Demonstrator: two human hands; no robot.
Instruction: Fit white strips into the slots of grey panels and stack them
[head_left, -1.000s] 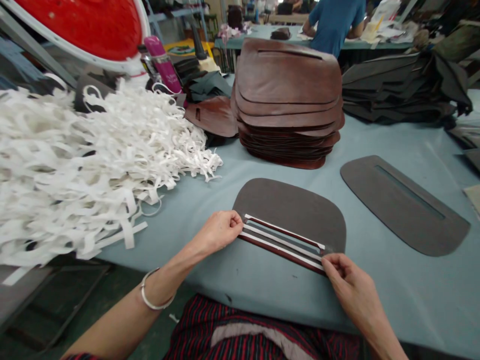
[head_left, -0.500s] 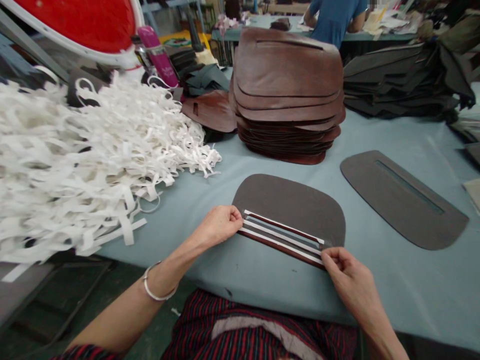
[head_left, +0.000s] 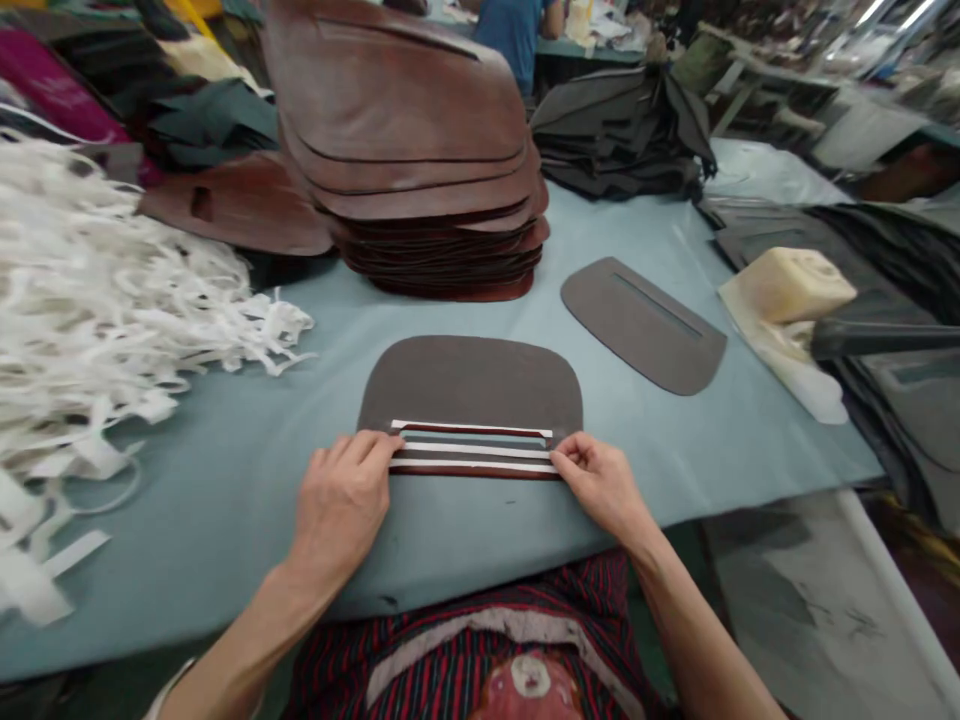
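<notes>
A leather panel point(head_left: 472, 380), dark grey side up with rounded far corners, lies flat on the table in front of me. A long slot point(head_left: 472, 439) runs near its near edge, where brown shows. White tape strips point(head_left: 472, 467) lie along the slot and the near edge. My left hand point(head_left: 346, 490) is closed at the near left corner of the panel, palm down, its fingertips at the strip ends. At the near right corner my right hand point(head_left: 600, 482) pinches the panel's edge between thumb and finger. What lies beneath the fingertips is hidden.
Behind stands a tall stack of brown slotted panels point(head_left: 405, 110). White strips heap up point(head_left: 112, 270) at the left. Another grey panel point(head_left: 637, 345) lies to the right, near a cream container point(head_left: 795, 285) and a dark-handled tool point(head_left: 885, 340). A black stack point(head_left: 607, 130) lies farther back.
The view has swung to the right, bringing in the cream container. My left hand has turned more palm down at the panel's corner; the right still pinches its corner.
</notes>
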